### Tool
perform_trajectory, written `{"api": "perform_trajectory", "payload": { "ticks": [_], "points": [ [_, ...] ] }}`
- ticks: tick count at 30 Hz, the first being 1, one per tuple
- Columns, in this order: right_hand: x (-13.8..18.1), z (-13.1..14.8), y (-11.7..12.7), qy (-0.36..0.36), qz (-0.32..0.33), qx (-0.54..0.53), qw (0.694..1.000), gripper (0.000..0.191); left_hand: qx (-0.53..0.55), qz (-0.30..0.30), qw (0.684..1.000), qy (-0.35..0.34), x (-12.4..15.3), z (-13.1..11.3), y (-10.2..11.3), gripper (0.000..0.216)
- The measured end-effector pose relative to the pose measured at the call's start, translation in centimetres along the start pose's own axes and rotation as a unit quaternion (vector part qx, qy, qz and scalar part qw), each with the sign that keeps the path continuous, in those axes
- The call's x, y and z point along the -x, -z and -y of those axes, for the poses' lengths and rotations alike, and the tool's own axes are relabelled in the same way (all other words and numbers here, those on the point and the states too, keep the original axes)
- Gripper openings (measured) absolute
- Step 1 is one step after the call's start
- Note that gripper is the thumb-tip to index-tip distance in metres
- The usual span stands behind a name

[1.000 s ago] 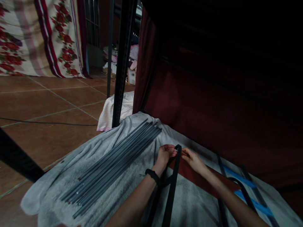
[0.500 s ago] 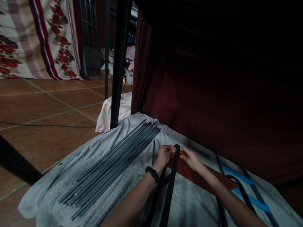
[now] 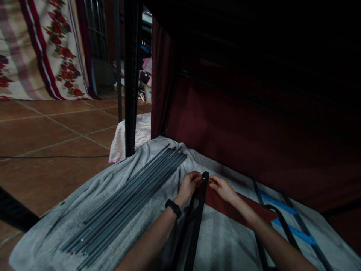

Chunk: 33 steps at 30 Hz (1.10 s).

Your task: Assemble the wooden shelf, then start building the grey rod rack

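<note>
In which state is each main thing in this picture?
Left hand: fingers pinched, apparently on thin item
Right hand: fingers pinched on thin item
Thin item: held, details unclear
Black strip: bent at top, between hands
Rods: lying side by side
Blanket: spread, wrinkled
Wristband: worn, left wrist
Maroon curtain: hanging
Flowered cloth: hanging
Cable: lying on floor

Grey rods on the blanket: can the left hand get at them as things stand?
Probably yes: the grey rods lie beside the left hand, with only grey blanket visible between. It's occupied at the tip of the black loop, though.
</note>
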State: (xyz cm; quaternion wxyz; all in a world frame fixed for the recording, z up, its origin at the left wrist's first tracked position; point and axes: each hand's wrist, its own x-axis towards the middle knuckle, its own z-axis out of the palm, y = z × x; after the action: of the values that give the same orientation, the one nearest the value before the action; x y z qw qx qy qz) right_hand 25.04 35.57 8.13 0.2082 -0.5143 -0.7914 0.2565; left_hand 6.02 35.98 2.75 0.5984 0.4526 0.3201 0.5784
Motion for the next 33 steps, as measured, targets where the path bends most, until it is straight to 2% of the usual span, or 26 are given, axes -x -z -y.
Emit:
{"api": "perform_trajectory", "payload": {
  "ticks": [8,12,15,18,22,30,33],
  "points": [
    [0.4,0.6,-0.2,-0.010,-0.014,0.023,1.000,0.023,-0.067,0.075,0.995,-0.001,-0.8,-2.1,0.5,0.018],
    [0.5,1.4,0.0,-0.012,-0.018,0.034,0.999,0.022,-0.182,0.093,0.978,-0.043,-0.7,-2.9,0.5,0.009],
    [0.6,1.7,0.0,-0.005,-0.016,0.039,0.999,0.021,-0.226,0.091,0.966,-0.090,-0.2,-3.7,-0.1,0.012],
    [0.8,1.8,-0.1,0.013,-0.026,0.054,0.998,0.018,-0.197,0.099,0.971,-0.087,0.4,-4.2,-1.0,0.023],
    [0.9,1.5,-0.3,0.029,-0.072,0.065,0.995,0.015,-0.147,0.077,0.984,-0.059,1.1,-3.9,-1.8,0.034],
    [0.8,1.4,-0.4,0.027,-0.082,0.041,0.995,0.016,-0.093,0.010,0.996,-0.013,1.0,-2.9,-2.5,0.035],
    [0.8,1.4,-0.4,0.017,-0.081,0.040,0.996,0.015,-0.033,-0.022,0.998,0.040,0.9,-2.3,-2.5,0.029]
  ]
}}
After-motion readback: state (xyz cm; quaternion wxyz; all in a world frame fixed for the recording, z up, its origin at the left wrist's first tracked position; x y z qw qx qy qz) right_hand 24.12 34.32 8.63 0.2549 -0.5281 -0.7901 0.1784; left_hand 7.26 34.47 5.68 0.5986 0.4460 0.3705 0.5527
